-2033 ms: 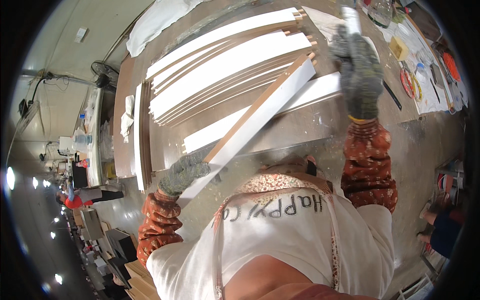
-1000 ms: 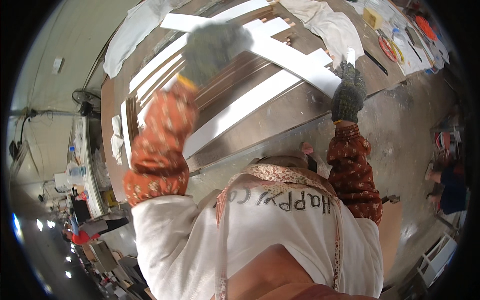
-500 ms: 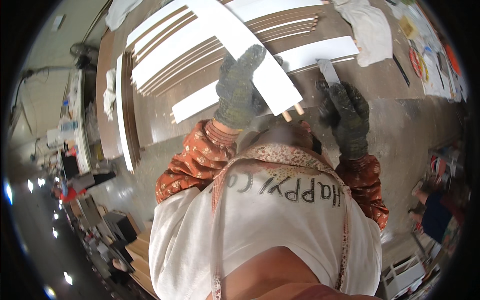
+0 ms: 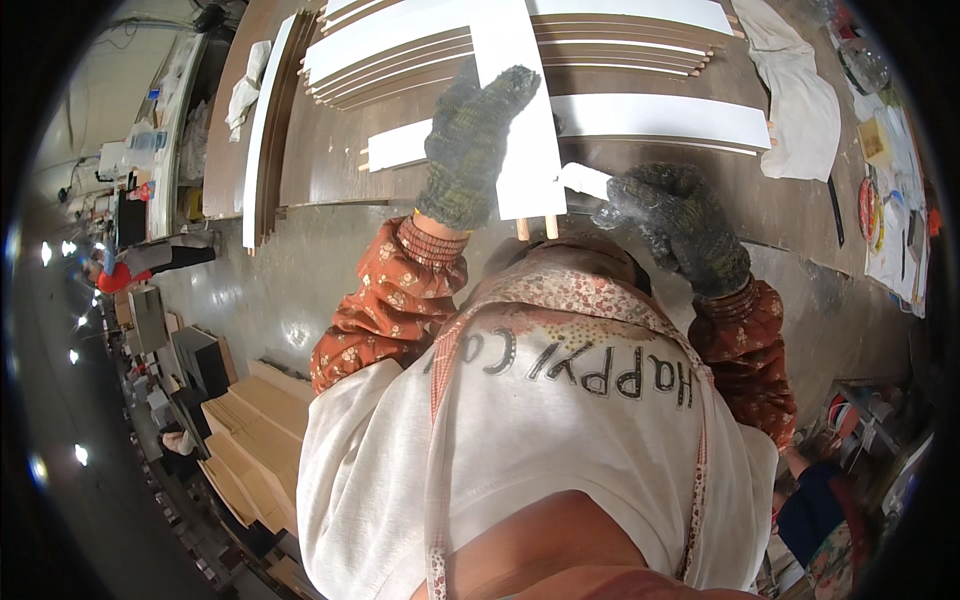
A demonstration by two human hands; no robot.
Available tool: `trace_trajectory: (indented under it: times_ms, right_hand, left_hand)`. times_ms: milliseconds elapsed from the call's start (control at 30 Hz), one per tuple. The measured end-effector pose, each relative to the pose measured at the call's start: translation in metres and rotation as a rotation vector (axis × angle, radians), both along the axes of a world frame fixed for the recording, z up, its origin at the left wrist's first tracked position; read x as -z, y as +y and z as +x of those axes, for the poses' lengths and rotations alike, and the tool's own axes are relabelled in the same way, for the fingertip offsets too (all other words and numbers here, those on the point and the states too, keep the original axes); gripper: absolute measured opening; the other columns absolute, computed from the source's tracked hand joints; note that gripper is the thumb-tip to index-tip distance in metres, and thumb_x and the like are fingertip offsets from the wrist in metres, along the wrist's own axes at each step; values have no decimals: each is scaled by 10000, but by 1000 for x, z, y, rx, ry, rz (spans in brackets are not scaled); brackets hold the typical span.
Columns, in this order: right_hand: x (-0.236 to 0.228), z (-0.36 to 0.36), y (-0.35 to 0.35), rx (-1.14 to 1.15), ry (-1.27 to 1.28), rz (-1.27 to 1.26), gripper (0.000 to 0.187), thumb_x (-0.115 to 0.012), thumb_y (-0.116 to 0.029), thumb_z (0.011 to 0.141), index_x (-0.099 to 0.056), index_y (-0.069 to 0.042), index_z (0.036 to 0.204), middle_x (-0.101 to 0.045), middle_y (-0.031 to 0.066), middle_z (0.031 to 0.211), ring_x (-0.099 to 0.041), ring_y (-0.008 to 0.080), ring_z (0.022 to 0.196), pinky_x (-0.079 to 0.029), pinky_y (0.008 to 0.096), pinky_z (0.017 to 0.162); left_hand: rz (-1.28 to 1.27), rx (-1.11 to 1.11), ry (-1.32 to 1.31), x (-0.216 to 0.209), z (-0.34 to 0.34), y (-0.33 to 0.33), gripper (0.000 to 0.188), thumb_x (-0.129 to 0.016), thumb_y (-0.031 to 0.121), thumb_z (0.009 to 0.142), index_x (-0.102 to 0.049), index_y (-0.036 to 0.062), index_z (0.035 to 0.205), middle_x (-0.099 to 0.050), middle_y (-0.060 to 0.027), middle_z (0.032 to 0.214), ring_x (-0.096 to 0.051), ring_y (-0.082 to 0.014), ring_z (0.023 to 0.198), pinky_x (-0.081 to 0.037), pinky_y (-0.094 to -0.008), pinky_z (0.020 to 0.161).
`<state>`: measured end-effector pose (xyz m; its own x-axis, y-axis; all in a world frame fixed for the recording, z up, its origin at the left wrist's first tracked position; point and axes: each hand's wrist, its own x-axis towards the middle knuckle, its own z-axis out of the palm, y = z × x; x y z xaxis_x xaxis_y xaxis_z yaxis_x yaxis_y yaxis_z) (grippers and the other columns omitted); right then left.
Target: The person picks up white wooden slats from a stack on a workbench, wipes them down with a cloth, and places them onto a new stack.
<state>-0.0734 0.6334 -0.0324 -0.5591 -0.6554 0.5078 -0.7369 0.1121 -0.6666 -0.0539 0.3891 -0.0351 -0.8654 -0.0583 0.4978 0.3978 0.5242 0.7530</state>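
Observation:
My left hand (image 4: 475, 140), in a dark knitted glove, is closed around a long white board (image 4: 528, 150). The board points toward me, and two wooden dowels (image 4: 550, 227) stick out of its near end. My right hand (image 4: 680, 220), gloved alike, is closed on a putty knife (image 4: 585, 180) with a flat, pale blade; its handle is hidden in the palm. The blade's tip is at the board's right edge, close to the near end. Beneath the held board, another white board (image 4: 660, 118) lies crosswise on the brown table (image 4: 640, 85).
Several white boards (image 4: 390, 50) lie stacked further back, with another upright row (image 4: 268, 140) at the left. A white cloth (image 4: 795, 90) lies at the right, near a dark strip (image 4: 835, 212) and a roll of tape (image 4: 868, 208). Brown cardboard (image 4: 255, 430) is stacked behind me on the left.
The held board has swung from a slant to nearly straight toward me. My right hand has turned, bringing the putty knife's blade from pointing away to pointing left, at the board's edge.

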Motion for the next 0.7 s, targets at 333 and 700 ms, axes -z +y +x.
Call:
trace_trajectory:
  times_ms: [333, 700]
  right_hand:
    - [-28, -7, -10, -121, -686, 4, 200, -596, -162, 838, -628, -40, 994, -606, 40, 823, -470, 40, 490, -379, 193, 395]
    - [-29, -13, -21, -37, 392, -5, 212, -664, -152, 736, -631, -93, 936, -555, 72, 1040, -577, 218, 853, -513, 308, 700]
  left_hand:
    - [-298, -71, 66, -19, 5, -4, 379, -593, 7, 761, -597, 163, 1106, -562, -44, 1140, -545, -219, 1034, -484, -303, 862]
    - [-592, -98, 150, -36, 3, -13, 363, -562, -28, 767, -601, 106, 1102, -584, -43, 1129, -527, -215, 1077, -461, -319, 907]
